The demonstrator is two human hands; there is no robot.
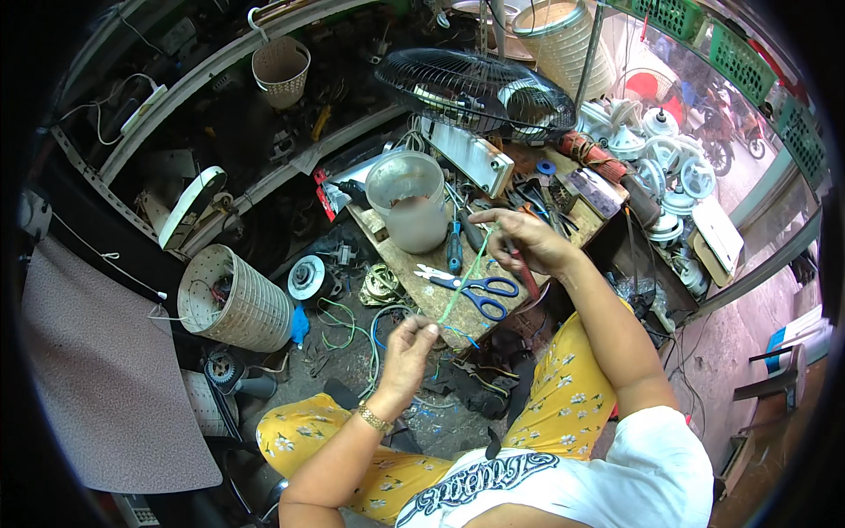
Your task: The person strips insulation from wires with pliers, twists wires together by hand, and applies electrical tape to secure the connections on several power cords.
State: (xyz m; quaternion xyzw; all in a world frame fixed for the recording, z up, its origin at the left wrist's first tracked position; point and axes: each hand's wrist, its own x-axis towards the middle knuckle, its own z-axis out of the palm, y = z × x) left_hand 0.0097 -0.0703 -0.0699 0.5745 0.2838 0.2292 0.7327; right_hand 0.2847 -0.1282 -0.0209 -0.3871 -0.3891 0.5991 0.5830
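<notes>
A thin green wire (455,299) is stretched slantwise between my two hands, over the front of a small wooden workbench (422,304). My left hand (410,350) pinches its lower end, where a short blue strand sticks out to the right. At the upper end, my right hand (528,239) has thumb and fingers closed on it. A red-handled tool (525,276) also sits in the right palm; its head is hidden. Beneath the wire lie scissors (493,295) with dark blue handles. A blue screwdriver (454,248) rests just beyond them.
A cloudy plastic bucket (414,231) stands on the bench, pliers (550,207) and other tools to its right. Behind is a black fan guard (475,92). White fan parts (673,172) crowd the right. A woven basket (238,299) and loose wires (348,327) are on the floor.
</notes>
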